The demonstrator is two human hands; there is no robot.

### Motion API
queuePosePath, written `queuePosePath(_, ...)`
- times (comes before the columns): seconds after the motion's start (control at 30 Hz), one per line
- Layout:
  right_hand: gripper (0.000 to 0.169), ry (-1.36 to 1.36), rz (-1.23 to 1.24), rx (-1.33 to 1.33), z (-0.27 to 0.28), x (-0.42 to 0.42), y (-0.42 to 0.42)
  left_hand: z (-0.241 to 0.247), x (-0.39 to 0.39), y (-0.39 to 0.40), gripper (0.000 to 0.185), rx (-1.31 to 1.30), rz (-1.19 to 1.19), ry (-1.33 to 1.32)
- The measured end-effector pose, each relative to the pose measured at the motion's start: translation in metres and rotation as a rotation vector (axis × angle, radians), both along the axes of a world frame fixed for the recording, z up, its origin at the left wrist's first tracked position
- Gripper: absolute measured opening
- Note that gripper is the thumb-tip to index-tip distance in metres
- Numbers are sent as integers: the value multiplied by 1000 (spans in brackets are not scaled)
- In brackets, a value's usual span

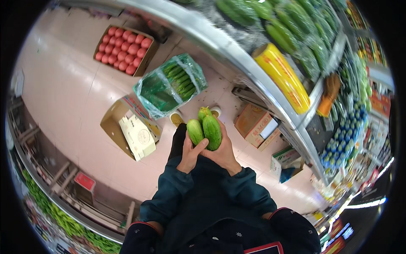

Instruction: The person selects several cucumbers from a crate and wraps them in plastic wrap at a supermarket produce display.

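Several short green cucumbers [212, 131] are bunched together in front of my body, held between both hands. My left hand [192, 154] grips the paler cucumber [195, 131] on the left, its thumb laid across the lower ends. Around the right side and underside of the bunch curls my right hand [224, 149]. A yellowish tip shows at the far end of the rear cucumber [204, 111]. Beyond my feet on the floor, an open plastic-lined crate [139, 90] contains more cucumbers [180, 81], lined up at its right side.
A carton [148, 60] of tomatoes and an open cardboard box [111, 119] stand on the floor. The metal display edge [228, 41] curves along the right, bearing a yellow film roll [282, 79], an orange-cuffed glove [329, 93] and wrapped vegetables [288, 28]. More cartons [255, 125] sit below.
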State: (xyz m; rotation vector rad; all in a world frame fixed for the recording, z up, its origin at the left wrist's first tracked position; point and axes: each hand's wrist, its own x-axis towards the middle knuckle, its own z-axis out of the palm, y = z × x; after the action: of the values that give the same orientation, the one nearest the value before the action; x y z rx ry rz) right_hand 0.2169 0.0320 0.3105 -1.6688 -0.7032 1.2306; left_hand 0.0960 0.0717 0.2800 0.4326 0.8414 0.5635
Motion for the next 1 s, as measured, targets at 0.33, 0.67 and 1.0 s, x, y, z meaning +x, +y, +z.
queuePosePath(0.33, 84, -533, -4, 44, 39, 136, -73, 22, 120, -24, 75, 297, -730, -29)
queuePosePath(0.67, 71, -872, 306, -2, 17, 263, -29, -26, 245, 12, 31, -334, -520, -146)
queuePosePath(1.0, 71, -1124, -18, 83, -21, 235, -56, -2, 254, 1, 25, -198, -514, -110)
